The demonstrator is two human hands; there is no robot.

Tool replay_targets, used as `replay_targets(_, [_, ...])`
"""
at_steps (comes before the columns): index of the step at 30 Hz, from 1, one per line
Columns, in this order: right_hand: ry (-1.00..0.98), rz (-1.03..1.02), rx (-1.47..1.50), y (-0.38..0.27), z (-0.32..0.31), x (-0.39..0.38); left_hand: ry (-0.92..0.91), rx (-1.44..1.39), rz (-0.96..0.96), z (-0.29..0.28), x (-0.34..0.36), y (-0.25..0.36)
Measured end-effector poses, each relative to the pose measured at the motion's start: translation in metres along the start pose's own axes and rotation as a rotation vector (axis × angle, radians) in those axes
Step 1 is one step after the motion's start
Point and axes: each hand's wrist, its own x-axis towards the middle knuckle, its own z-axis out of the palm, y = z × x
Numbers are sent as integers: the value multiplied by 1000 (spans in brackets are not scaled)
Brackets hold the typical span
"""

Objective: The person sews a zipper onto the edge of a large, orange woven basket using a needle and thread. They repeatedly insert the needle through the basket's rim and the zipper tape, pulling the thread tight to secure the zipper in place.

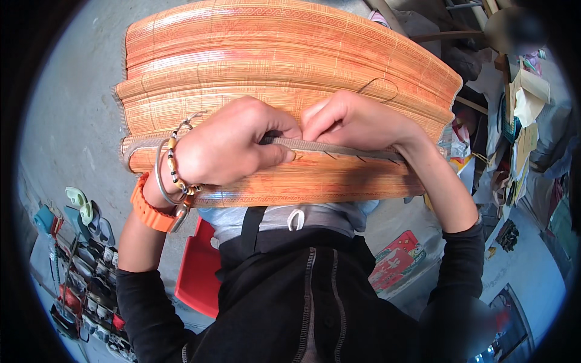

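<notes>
A woven orange-brown bamboo mat [272, 66] lies across my lap in lengthwise folds. A grey-brown cloth edging strip [348, 150] runs along its near fold, with slanting dark stitches below it. My left hand [233, 142] is closed on this strip, its thumb pressed on the mat just below. Right beside it, my right hand [357, 121] is closed with its fingertips down at the strip. What those fingertips pinch is hidden. A loop of dark thread [397, 91] lies over the mat beyond my right hand.
A red plastic seat [196, 269] shows beside my left hip. Several shoes [91, 266] stand on a rack at lower left. Bags, papers and wooden pieces clutter the right side. A red printed sheet [396, 260] lies to the right of my lap. Grey concrete floor [78, 121] stretches left.
</notes>
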Motion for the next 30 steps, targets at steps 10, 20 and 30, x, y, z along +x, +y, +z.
replay_targets(10, [190,199,143,-6,9,-2,-8,10,-48,-2,1,0])
replay_targets(20, [582,-305,-932,-27,46,-27,73,14,-60,-1,1,-6])
replay_targets(30, [708,-338,-994,-10,75,-9,39,83,-67,-6,3,-12])
